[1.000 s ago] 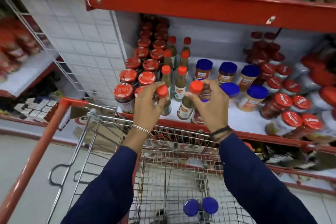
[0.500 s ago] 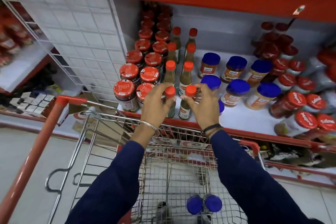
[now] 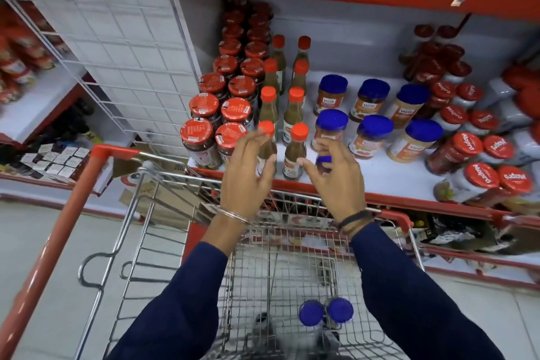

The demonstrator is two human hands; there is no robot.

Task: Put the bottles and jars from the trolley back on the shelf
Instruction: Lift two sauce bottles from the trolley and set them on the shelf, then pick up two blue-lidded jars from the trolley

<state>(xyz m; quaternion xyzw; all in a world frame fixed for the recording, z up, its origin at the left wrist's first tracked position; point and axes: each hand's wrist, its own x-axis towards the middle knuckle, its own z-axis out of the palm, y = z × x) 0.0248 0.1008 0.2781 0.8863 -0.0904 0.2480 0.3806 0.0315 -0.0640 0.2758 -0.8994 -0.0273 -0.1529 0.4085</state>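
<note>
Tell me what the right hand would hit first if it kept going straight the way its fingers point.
Most likely the small blue-lidded jar at the shelf's front edge, right at the right hand fingertips. Past it stands a taller blue-lidded jar. Depth is hard to judge, so contact may already exist.

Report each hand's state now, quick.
Left hand: open, fingers spread beside an orange-capped bottle on the shelf, holding nothing.
Right hand: open, holding nothing.
</note>
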